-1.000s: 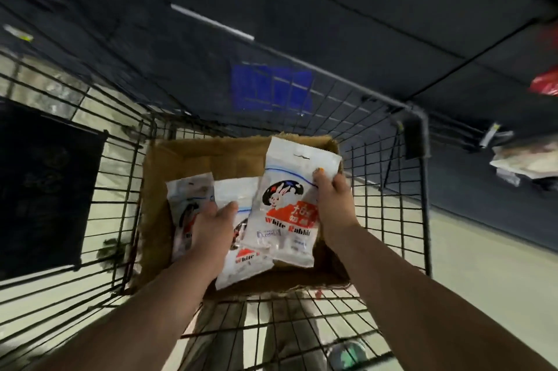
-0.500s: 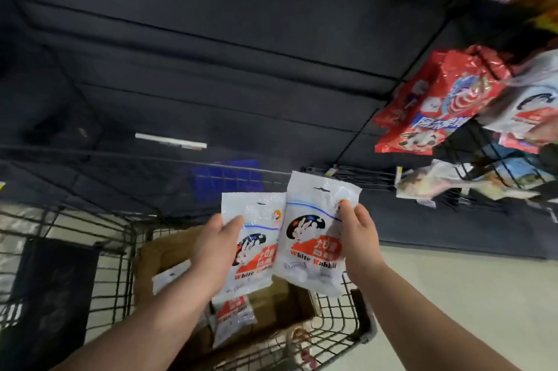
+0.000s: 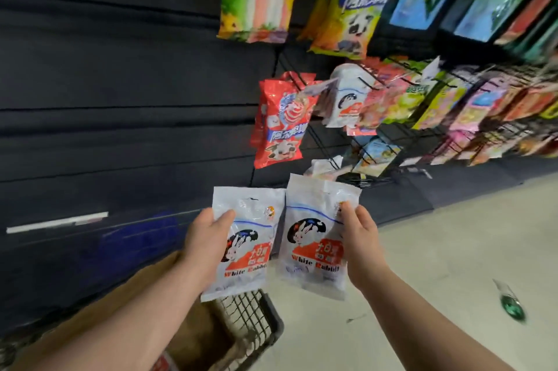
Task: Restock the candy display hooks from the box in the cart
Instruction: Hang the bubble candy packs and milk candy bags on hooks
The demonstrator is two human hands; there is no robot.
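Head view: I see the left hand (image 3: 203, 245) gripping one White Rabbit bag (image 3: 247, 237), the right hand (image 3: 360, 242) gripping a second bag (image 3: 314, 237), mid-carry; next, I judge, hang-holes thread onto the hooks (image 3: 366, 84).

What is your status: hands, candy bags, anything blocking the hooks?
Left hand grips left bag. Right hand grips right bag. Both bags below the display hooks, not hung yet. Nothing seen in between.

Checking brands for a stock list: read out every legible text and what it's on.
"White Rabbit": right bag, held by right hand.
"White Rabbi", end cut off: left bag, held by left hand.
Chinese characters on both bags, the red hanging bag and the yellow bag above: too blurred to read.
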